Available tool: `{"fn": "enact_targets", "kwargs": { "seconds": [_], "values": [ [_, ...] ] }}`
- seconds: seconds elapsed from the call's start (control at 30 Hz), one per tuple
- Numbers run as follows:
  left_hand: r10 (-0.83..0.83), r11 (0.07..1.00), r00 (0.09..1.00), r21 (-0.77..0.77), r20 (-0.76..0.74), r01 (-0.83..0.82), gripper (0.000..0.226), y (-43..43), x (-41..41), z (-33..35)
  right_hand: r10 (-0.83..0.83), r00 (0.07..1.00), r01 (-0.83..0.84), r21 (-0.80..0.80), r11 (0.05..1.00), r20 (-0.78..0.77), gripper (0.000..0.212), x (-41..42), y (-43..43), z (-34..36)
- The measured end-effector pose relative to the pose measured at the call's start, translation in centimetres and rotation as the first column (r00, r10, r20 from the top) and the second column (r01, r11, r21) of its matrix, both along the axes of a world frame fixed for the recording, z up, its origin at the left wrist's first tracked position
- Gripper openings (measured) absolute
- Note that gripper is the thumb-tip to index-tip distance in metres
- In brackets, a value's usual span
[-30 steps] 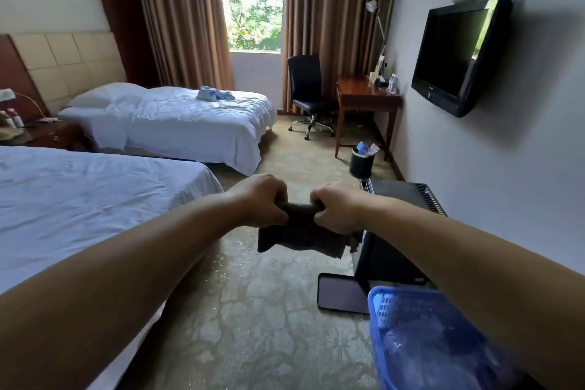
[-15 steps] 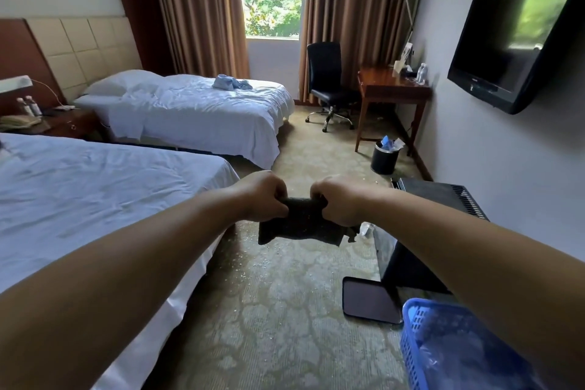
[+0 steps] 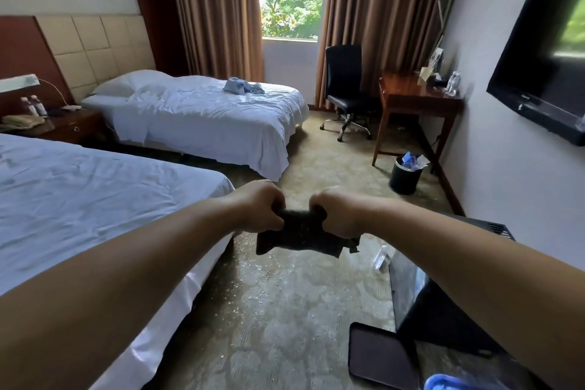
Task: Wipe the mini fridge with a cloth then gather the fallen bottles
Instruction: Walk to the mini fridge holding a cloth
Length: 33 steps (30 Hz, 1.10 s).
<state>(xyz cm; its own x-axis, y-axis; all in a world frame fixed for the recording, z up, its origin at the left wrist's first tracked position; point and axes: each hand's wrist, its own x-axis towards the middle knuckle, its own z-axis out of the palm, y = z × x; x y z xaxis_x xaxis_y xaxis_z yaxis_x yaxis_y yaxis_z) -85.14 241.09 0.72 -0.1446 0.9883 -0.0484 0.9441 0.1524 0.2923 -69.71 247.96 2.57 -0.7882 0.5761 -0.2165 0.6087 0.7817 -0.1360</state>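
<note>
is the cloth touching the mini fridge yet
Apart. In the head view both hands, left and right, hold the dark cloth up in the air, with carpet visible between it and the black mini fridge lower right.

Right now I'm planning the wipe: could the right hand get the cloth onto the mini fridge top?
Probably yes. The right hand grips the dark cloth together with the left hand, and the mini fridge sits just below the right forearm with nothing between.

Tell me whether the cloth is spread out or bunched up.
Bunched up: the dark cloth is gripped between left hand and right hand, gathered at top, its lower edge hanging crumpled.
</note>
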Motion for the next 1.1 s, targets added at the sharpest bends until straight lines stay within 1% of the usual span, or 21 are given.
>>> {"fn": "enact_targets", "kwargs": {
  "seconds": [0.2, 0.37, 0.53, 0.67, 0.73, 0.83, 0.93, 1.1],
  "values": [
    [-0.018, 1.000, 1.000, -0.020, 0.014, 0.018, 0.017, 6.6, -1.4, -0.7, -0.007, 1.000, 0.007, -0.011, 1.000, 0.000, 0.029, -1.2, 6.5, -0.7],
    [-0.044, 0.999, 0.999, -0.021, 0.006, 0.044, 0.008, 11.0, -3.1, -0.9, -0.027, 1.000, 0.026, -0.011, 1.000, -0.011, 0.028, -2.9, 11.5, -1.6],
    [-0.084, 0.996, 0.996, -0.028, 0.007, 0.084, 0.006, 16.7, -6.5, -2.0, -0.051, 0.999, 0.051, 0.002, 0.999, 0.003, 0.027, -5.9, 16.8, -3.0],
    [-0.151, 0.988, 0.988, -0.038, 0.010, 0.152, 0.021, 22.6, -10.0, -2.7, -0.125, 0.992, 0.125, -0.007, 0.992, 0.021, 0.026, -9.0, 21.9, -4.0],
    [-0.186, 0.982, 0.982, -0.041, 0.010, 0.187, 0.021, 26.0, -11.8, -2.4, -0.160, 0.987, 0.160, -0.010, 0.987, 0.022, 0.024, -10.7, 24.7, -4.1],
    [-0.237, 0.970, 0.972, -0.063, -0.009, 0.236, 0.021, 31.0, -14.6, -1.7, -0.236, 0.972, 0.236, -0.040, 0.971, -0.010, 0.022, -13.2, 29.0, -4.1],
    [-0.299, 0.952, 0.954, -0.079, -0.037, 0.295, 0.022, 36.0, -16.9, -1.7, -0.301, 0.953, 0.299, -0.037, 0.953, -0.045, 0.020, -14.8, 32.7, -4.5],
    [-0.397, 0.912, 0.918, -0.121, -0.027, 0.391, 0.019, 43.4, -18.1, -2.5, -0.428, 0.900, 0.422, -0.083, 0.903, -0.085, 0.019, -15.6, 37.6, -5.4]
  ]
}}
